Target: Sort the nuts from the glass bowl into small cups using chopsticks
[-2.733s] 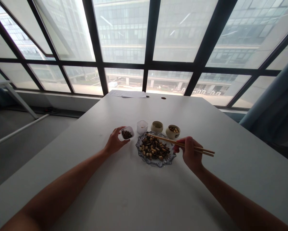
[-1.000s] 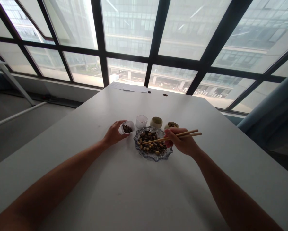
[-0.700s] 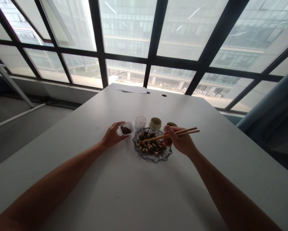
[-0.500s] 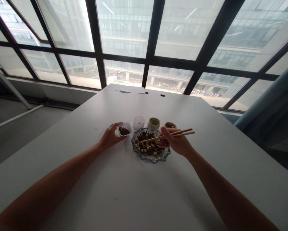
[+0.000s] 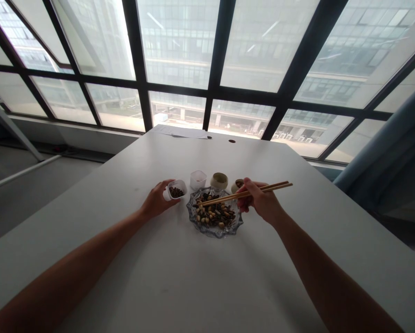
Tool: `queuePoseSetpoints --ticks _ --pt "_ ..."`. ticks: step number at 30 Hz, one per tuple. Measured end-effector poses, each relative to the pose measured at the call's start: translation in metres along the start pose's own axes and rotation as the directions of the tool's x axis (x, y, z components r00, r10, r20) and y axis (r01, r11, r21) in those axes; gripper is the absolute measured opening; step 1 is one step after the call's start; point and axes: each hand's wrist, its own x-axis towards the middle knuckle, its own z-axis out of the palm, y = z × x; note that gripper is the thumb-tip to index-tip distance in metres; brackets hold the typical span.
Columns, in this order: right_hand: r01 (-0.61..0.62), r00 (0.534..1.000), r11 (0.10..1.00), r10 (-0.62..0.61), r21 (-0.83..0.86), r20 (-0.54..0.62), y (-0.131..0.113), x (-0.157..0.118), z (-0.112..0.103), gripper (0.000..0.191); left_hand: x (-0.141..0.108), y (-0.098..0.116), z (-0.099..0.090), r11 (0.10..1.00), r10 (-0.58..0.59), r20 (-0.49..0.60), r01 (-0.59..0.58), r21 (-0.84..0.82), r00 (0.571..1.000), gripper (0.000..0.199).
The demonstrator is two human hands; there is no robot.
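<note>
My left hand (image 5: pixel 157 200) is wrapped round a small white plastic cup (image 5: pixel 168 194) that holds small dark brown pieces. In my right hand (image 5: pixel 259 198) is a pair of wooden chopsticks (image 5: pixel 276 186), pointing left over a scalloped glass bowl (image 5: pixel 217 234). Mixed nuts and dark seeds (image 5: pixel 216 215) fill the bowl. The chopstick tips are at the bowl's left side, close to a dark piece; whether they grip it I cannot tell.
Behind the bowl stand another white cup (image 5: pixel 198 180), a pale green round cup (image 5: pixel 219 181) and a similar round cup (image 5: pixel 235 186) partly behind my right hand. Papers (image 5: pixel 182 132) lie at the white table's (image 5: pixel 165 282) far end, by the windows.
The chopsticks have shifted slightly, and their tips now lie farther toward the bowl's left rim. My right hand shows more to the right of the bowl. My left hand still holds the cup.
</note>
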Motion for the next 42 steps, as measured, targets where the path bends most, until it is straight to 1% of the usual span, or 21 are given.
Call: queuePoseSetpoints --ticks 3,6,10,12,15,17,20,24,28,31,33,35,37,39,42 --pt "-0.073 0.997 0.996 0.074 0.047 -0.024 -0.001 0.004 -0.006 0.055 0.0 0.001 -0.001 1.0 -0.01 -0.003 0.01 0.002 1.0 0.062" --pt "-0.103 0.995 0.995 0.103 -0.002 0.008 -0.004 0.004 -0.009 0.054 0.0 0.002 -0.002 1.0 -0.019 -0.001 0.019 -0.001 1.0 0.062" --pt "-0.03 0.999 0.997 0.029 -0.07 -0.015 -0.009 0.002 -0.012 0.057 0.0 0.0 0.0 0.999 -0.035 0.002 0.035 0.009 0.999 0.064" --pt "0.021 0.998 0.997 -0.025 -0.08 -0.052 -0.011 0.002 -0.014 0.059 -0.001 -0.002 0.0 0.999 -0.049 0.004 0.049 0.016 0.999 0.065" --pt "0.128 0.982 0.986 -0.141 -0.109 -0.127 -0.014 0.002 -0.017 0.06 -0.001 -0.002 0.001 0.996 -0.088 0.015 0.087 0.023 0.996 0.07" --pt "0.174 0.971 0.977 -0.19 -0.122 -0.143 -0.017 0.001 -0.02 0.06 0.0 0.0 0.0 0.992 -0.121 0.032 0.121 0.027 0.992 0.073" --pt "0.172 0.971 0.98 -0.185 -0.099 -0.15 -0.02 0.0 -0.022 0.059 0.0 0.003 -0.002 0.986 -0.163 0.063 0.162 0.029 0.985 0.074" --pt "0.158 0.967 0.984 -0.171 -0.083 -0.189 -0.021 0.001 -0.026 0.058 0.0 0.006 -0.003 0.983 -0.185 0.073 0.184 0.025 0.98 0.073" --pt "0.168 0.969 0.981 -0.183 -0.101 -0.165 -0.021 0.001 -0.027 0.056 0.001 0.006 -0.003 0.981 -0.192 0.075 0.192 0.013 0.978 0.073" --pt "0.259 0.955 0.961 -0.27 -0.099 -0.123 -0.023 -0.004 -0.023 0.054 0.001 0.007 -0.003 0.979 -0.204 0.08 0.203 0.014 0.976 0.074" --pt "0.355 0.929 0.93 -0.362 -0.094 -0.081 -0.025 -0.01 -0.019 0.051 0.001 0.007 -0.003 0.978 -0.208 0.082 0.207 0.02 0.975 0.075" --pt "0.446 0.892 0.889 -0.451 -0.101 -0.037 -0.028 -0.016 -0.015 0.048 0.001 0.006 -0.003 0.979 -0.206 0.089 0.205 0.022 0.974 0.076" --pt "0.502 0.864 0.859 -0.504 -0.103 0.004 -0.03 -0.021 -0.013 0.046 0.001 0.006 -0.003 0.979 -0.204 0.104 0.203 0.021 0.974 0.077" --pt "0.52 0.854 0.85 -0.52 -0.089 0.028 -0.032 -0.023 -0.012 0.045 0.002 0.006 -0.003 0.978 -0.207 0.122 0.206 0.021 0.971 0.077" --pt "0.494 0.87 0.869 -0.493 -0.043 0.022 -0.031 -0.022 -0.014 0.044 0.002 0.004 -0.003 0.977 -0.214 0.141 0.213 0.02 0.967 0.078"
